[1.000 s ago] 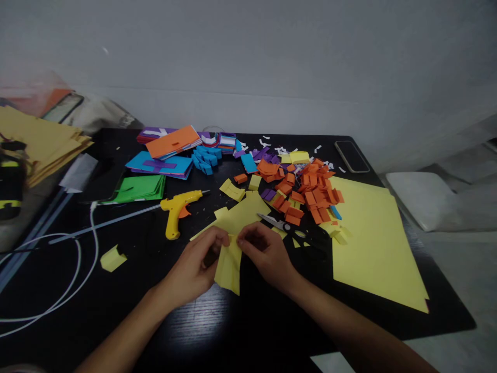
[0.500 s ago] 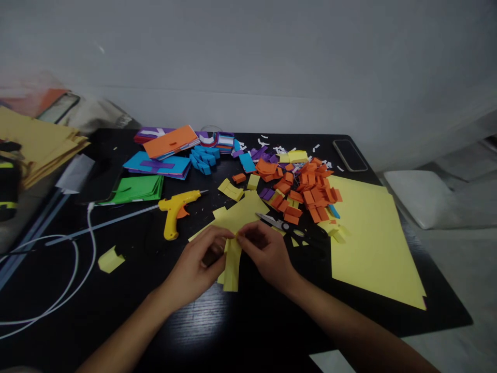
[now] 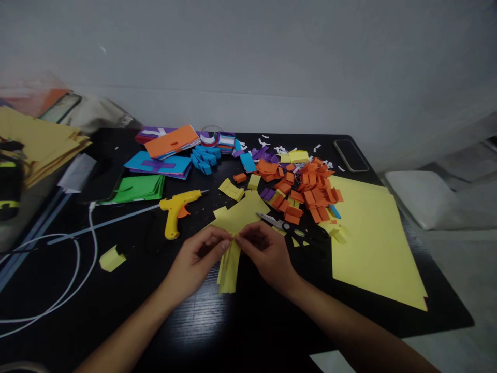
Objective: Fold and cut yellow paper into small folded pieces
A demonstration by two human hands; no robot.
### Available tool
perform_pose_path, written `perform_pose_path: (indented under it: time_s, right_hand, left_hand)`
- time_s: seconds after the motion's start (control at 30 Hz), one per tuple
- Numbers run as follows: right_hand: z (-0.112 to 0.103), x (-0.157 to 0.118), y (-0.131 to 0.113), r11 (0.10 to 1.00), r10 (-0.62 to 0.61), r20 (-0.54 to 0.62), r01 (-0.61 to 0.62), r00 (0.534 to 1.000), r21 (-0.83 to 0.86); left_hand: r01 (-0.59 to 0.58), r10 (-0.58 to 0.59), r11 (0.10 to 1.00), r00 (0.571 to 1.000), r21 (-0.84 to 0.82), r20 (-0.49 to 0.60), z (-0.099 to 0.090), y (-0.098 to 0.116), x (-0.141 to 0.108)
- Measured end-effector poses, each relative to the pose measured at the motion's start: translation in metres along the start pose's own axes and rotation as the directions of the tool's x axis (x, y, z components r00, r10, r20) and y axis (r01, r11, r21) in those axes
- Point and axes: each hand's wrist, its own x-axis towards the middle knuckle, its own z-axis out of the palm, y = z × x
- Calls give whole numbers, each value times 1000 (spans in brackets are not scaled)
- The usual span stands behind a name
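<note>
A folded yellow paper strip hangs between my hands at the middle of the table. My left hand pinches its top end with thumb and fingers. From the other side my right hand grips the same end, its fingertips almost meeting the left ones. Just beyond the fingers lies more yellow paper. Black-handled scissors rest right behind my right hand. To the left of my left hand is a yellow glue gun with a glue stick in its back.
Orange folded paper pieces are heaped behind the scissors. Large yellow sheets cover the right side, with a phone beyond. Blue and green folded papers sit at back left. A white cable loops at left.
My left thumb has moved up to the strip's top end, beside the right fingertips. The strip's lower end has swung slightly left.
</note>
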Motion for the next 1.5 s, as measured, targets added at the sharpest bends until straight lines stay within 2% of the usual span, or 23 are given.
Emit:
perform_pose_path:
  time_s: [0.2,0.33,0.53,0.63,0.77,0.93,1.07,1.23,1.3,1.43,1.5]
  right_hand:
    - [0,0,2,1000,-4,43,6,999,-30]
    - [-1,-1,1,999,-29,60,31,998,-42]
    - [-4,1,-3,980,-116,107,131,987,-153]
    - [-5,2,-4,988,-103,114,115,988,-105]
    - [-4,2,-5,1000,-4,121,4,993,3]
    - [-3,2,-8,993,33,172,-52,985,106]
    - [-4,2,-10,992,26,192,-50,981,119]
    - [-4,0,-11,994,-38,189,17,981,112]
    - [-3,-1,-10,996,-56,179,41,982,85]
    - [-4,-2,-6,997,-73,186,66,980,45]
    - [-4,-1,-4,997,-74,171,67,983,45]
  left_hand:
    - [37,-40,997,998,-69,-39,3,-3,1]
    - [66,-63,993,998,-101,24,3,-4,0]
    - [91,-83,993,990,-68,111,0,-3,-1]
    - [108,-101,993,987,-50,128,-1,-2,-1]
    - [133,-125,990,981,-42,147,-2,-2,-2]
    - [186,-151,971,964,-149,218,-1,-2,-3]
    - [128,-107,986,977,-107,182,-1,-2,-2]
    - [99,-81,991,979,-88,186,1,-5,-2]
    - [133,-102,981,973,-141,207,3,-5,-3]
    - [275,-191,918,938,-286,289,4,-4,-5]
    - [288,-200,907,936,-307,288,3,-2,-6]
